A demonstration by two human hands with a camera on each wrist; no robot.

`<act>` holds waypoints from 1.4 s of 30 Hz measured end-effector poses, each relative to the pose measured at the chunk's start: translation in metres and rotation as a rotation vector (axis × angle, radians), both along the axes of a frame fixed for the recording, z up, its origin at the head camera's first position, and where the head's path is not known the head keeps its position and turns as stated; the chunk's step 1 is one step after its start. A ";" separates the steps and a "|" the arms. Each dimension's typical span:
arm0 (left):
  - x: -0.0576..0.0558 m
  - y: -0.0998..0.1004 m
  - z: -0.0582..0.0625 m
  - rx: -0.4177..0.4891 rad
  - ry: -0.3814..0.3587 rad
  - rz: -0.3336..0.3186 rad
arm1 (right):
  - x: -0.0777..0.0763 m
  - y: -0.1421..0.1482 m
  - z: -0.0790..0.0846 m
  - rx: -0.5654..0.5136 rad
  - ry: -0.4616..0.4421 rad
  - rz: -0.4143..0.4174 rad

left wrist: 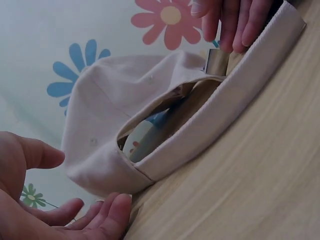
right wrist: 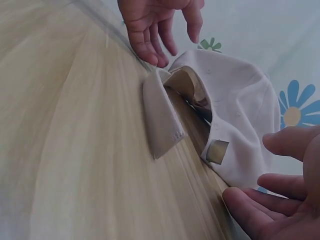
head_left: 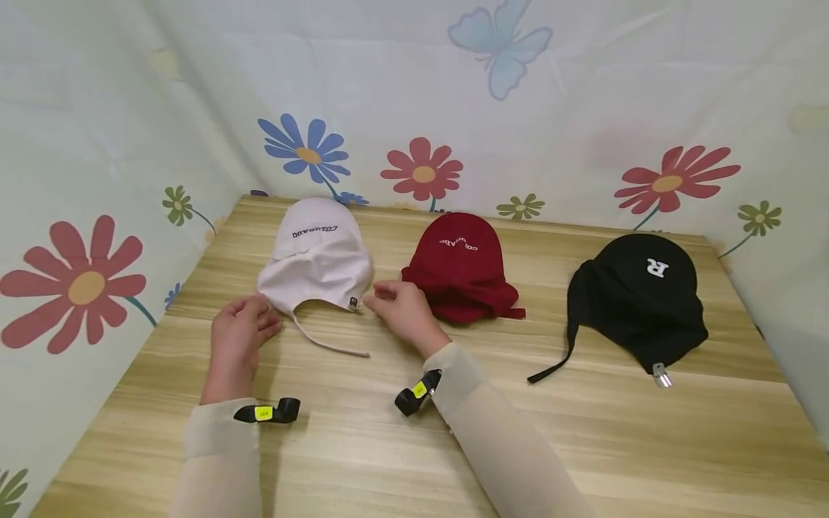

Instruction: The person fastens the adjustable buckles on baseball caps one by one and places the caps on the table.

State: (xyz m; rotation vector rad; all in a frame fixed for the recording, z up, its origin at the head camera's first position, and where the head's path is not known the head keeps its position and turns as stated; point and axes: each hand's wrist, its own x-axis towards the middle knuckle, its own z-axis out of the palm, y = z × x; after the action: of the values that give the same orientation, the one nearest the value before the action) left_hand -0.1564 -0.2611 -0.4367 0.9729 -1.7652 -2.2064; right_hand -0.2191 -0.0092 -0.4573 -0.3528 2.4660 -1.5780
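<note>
A white cap (head_left: 317,270) with dark COLORADO lettering sits at the back left, its strap (head_left: 327,347) undone and trailing forward on the wood. A metal buckle (right wrist: 218,152) hangs at the right side of its rear opening. My left hand (head_left: 241,332) is at the cap's left edge, fingers relaxed and slightly bent; in the left wrist view its fingertips (left wrist: 120,202) lie close against the cap, and contact is hard to tell. Beside the buckle, my right hand (head_left: 409,314) has its thumb and fingers apart, holding nothing, between the white cap and a dark red cap (head_left: 456,273).
To the right lies a black cap (head_left: 637,295) with a white R, its strap and metal clasp (head_left: 661,375) toward the front. The wooden table (head_left: 583,446) meets a flower-printed curtain (head_left: 401,86) at the back and sides. Small black camera units (head_left: 285,411) are strapped to both wrists.
</note>
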 end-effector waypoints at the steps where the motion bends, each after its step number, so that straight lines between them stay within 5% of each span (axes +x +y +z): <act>1: 0.000 0.000 -0.001 0.008 0.002 -0.013 | -0.001 -0.002 -0.001 -0.022 -0.022 -0.002; 15: -0.006 -0.008 -0.013 -0.016 0.002 -0.188 | -0.013 -0.026 -0.004 -0.528 -0.369 -0.103; 21: -0.009 -0.009 -0.013 -0.063 -0.003 -0.212 | -0.019 -0.029 -0.002 -0.625 -0.456 -0.126; 29: -0.010 -0.005 -0.011 -0.086 0.036 -0.194 | -0.022 -0.033 -0.001 -0.644 -0.462 -0.074; 42: -0.007 -0.008 -0.004 0.253 0.209 -0.303 | -0.017 -0.040 0.007 -0.748 -0.477 0.044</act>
State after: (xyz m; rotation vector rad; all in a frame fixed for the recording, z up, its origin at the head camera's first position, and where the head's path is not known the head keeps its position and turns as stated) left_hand -0.1635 -0.2689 -0.4409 0.5130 -1.6587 -2.6558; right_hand -0.2365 -0.0496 -0.4502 -0.1011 1.4572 -2.2018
